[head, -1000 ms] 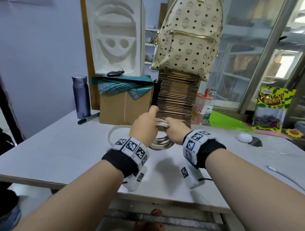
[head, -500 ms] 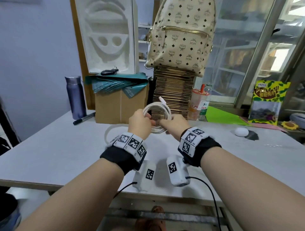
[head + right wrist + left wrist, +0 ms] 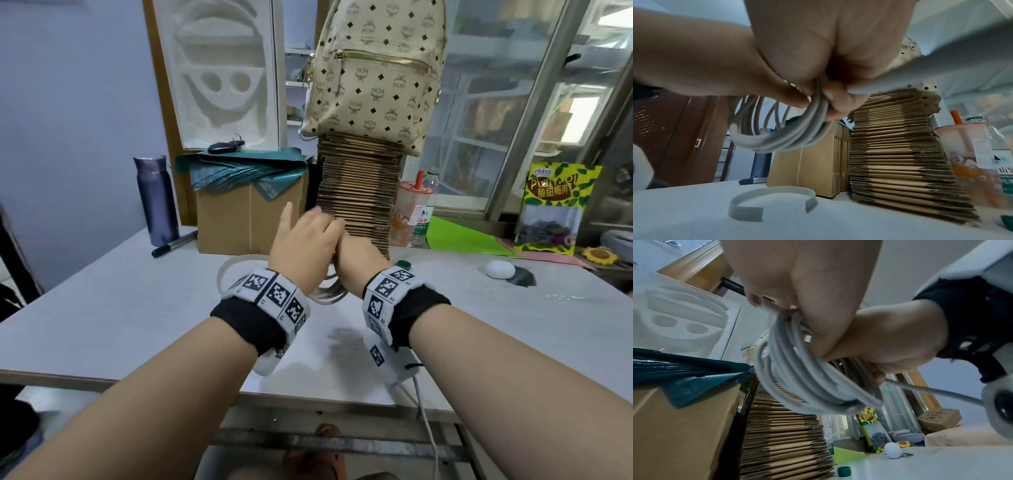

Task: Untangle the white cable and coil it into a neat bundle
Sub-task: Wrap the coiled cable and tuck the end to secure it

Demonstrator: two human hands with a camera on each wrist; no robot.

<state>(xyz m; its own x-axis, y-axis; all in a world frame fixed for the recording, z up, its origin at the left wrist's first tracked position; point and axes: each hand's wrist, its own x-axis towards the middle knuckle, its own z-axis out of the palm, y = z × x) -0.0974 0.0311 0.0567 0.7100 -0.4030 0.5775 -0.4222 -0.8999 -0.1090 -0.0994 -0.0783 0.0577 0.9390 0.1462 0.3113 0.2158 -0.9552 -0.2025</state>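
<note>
The white cable (image 3: 327, 296) is wound into a coil of several loops and hangs between my two hands, above the grey table (image 3: 120, 308). In the head view only its lower arcs show under the hands. My right hand (image 3: 356, 263) pinches the bundled loops (image 3: 787, 139) between thumb and fingers. My left hand (image 3: 301, 246) lies against the right one with its fingers reaching over it. In the left wrist view it holds the top of the coil (image 3: 797, 378) under its palm. One cable strand (image 3: 931, 389) runs off to the right from the right hand (image 3: 890, 337).
A curled white strip (image 3: 226, 270) lies on the table just left of the coil. Close behind stand a stack of flattened cardboard (image 3: 356, 195) with a backpack (image 3: 373, 68) on it, a brown box (image 3: 246, 219), a purple flask (image 3: 156, 198) and a drink cup (image 3: 409, 212). A green cap (image 3: 404, 264) lies near my right wrist.
Half a second ago the coil stood raised above my hands; now it hangs below them. My left hand has moved over against the right hand.
</note>
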